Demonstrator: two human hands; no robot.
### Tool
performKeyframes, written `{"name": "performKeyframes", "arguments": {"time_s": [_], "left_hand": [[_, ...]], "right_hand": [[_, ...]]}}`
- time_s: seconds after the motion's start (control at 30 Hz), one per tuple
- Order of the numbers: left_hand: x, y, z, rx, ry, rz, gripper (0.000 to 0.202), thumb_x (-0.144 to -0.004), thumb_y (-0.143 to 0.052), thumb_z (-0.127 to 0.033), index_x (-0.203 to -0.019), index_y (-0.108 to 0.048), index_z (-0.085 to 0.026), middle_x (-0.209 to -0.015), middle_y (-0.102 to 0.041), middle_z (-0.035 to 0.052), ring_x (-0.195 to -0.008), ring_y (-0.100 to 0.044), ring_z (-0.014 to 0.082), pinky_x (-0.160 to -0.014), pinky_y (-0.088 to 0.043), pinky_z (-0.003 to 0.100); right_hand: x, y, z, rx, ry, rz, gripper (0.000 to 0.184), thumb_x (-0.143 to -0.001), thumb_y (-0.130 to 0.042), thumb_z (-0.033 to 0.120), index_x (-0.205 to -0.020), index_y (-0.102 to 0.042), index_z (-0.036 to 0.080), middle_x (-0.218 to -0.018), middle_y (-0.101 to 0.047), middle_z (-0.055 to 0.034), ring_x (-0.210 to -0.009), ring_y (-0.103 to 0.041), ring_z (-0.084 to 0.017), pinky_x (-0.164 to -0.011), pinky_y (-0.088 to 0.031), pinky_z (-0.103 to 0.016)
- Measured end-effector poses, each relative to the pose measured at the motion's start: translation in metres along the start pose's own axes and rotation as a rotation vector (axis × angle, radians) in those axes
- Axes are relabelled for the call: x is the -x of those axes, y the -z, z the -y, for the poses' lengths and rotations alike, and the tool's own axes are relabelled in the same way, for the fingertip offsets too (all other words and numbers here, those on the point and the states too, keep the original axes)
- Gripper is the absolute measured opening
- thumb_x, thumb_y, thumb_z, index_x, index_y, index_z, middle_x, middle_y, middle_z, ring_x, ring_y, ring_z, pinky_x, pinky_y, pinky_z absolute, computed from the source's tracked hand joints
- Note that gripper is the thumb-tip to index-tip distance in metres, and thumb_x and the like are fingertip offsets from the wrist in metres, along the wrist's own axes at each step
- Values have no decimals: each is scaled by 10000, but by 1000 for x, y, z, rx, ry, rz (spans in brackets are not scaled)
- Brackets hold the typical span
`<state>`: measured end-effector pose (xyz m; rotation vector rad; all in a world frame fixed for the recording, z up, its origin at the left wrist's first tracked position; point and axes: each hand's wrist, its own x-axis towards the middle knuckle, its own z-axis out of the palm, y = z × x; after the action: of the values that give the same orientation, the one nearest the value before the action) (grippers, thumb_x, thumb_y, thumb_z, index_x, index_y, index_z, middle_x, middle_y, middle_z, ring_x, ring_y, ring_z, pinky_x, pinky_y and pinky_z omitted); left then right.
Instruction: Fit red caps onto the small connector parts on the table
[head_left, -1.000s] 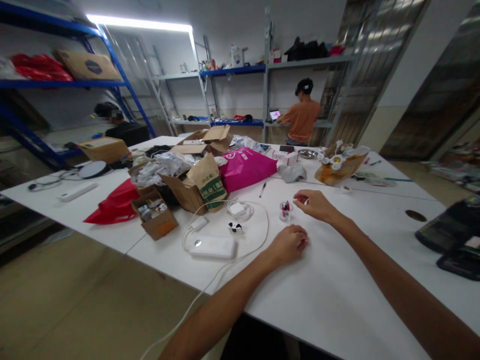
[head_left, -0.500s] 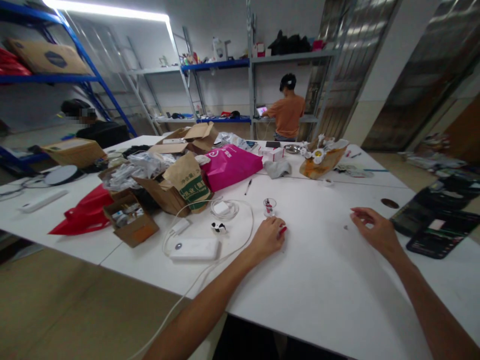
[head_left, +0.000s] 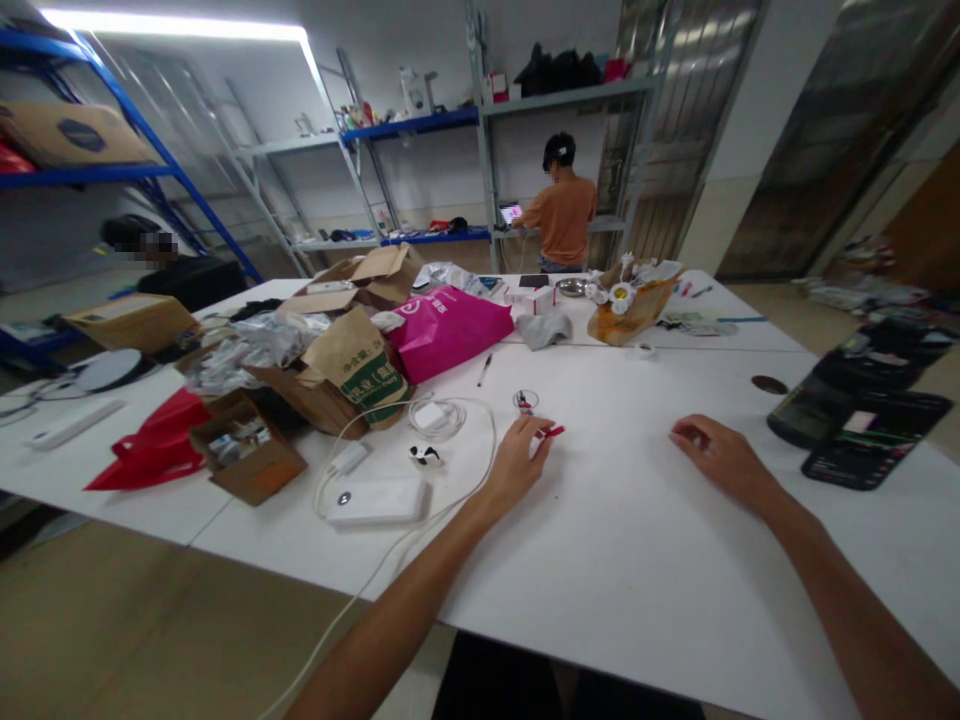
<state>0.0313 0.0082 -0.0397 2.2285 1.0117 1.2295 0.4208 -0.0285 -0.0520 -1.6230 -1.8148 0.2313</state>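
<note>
My left hand is closed in a pinch on a small red object, whose kind I cannot make out. Just beyond those fingers stands a small clear cup with red and dark pieces inside. Over the right part of the white table, my right hand has its thumb and fingers drawn together. Anything between those fingertips is too small or hidden to see. To the left of my left hand lie a black-and-white item and a white power bank with a cable.
A phone leans on a dark stand at the right. Cardboard boxes, a pink bag and a red bag crowd the left and back. A pen lies mid-table. Two other people are farther off, one in an orange shirt.
My left hand has turned, so more of the red object shows. My right hand has shifted slightly left, and the small grey bit beside it on the table no longer shows. The view has shifted slightly.
</note>
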Motion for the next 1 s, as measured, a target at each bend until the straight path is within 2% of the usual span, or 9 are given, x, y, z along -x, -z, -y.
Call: {"name": "performKeyframes", "arguments": {"time_s": [0.17, 0.43, 0.77, 1.0], "left_hand": [[-5, 7, -11, 153, -8, -95, 179, -1086, -605, -265, -1217, -715, -213, -1179, -701, 106, -1015, -712, 193, -878, -612, 353], [-6, 10, -13, 151, -50, -166, 168, -1054, -681, -304, -1175, -721, -194, -1102, -701, 92, -996, -699, 204, -923, -602, 388], [-5, 10, -17, 125, -63, -129, 140, -1049, -682, -298, -1120, -717, -182, -1056, -713, 89, -1008, -689, 207, -979, -586, 409], [-6, 9, -15, 119, -105, -144, 129, -1025, -726, -281, -1112, -765, -196, -1156, -697, 104, -1125, -681, 222, -1060, -562, 436]], "right_hand": [[-1, -7, 16, -19, 32, -138, 417, -998, -573, 626, -1037, -692, 229, -1001, -755, -62, -839, -701, -185, -814, -553, -333], [2, -6, 45, -26, 172, -312, 293, -1026, -630, 502, -1112, -678, 226, -1062, -736, -55, -846, -688, -158, -834, -566, -317], [3, -4, 53, -49, 151, -285, 310, -1020, -631, 528, -1096, -671, 230, -1070, -730, -74, -869, -687, -182, -854, -568, -352], [3, -16, 38, -207, -18, -246, 399, -987, -666, 608, -1088, -690, 223, -1069, -737, -60, -921, -709, -176, -923, -582, -344]]}}
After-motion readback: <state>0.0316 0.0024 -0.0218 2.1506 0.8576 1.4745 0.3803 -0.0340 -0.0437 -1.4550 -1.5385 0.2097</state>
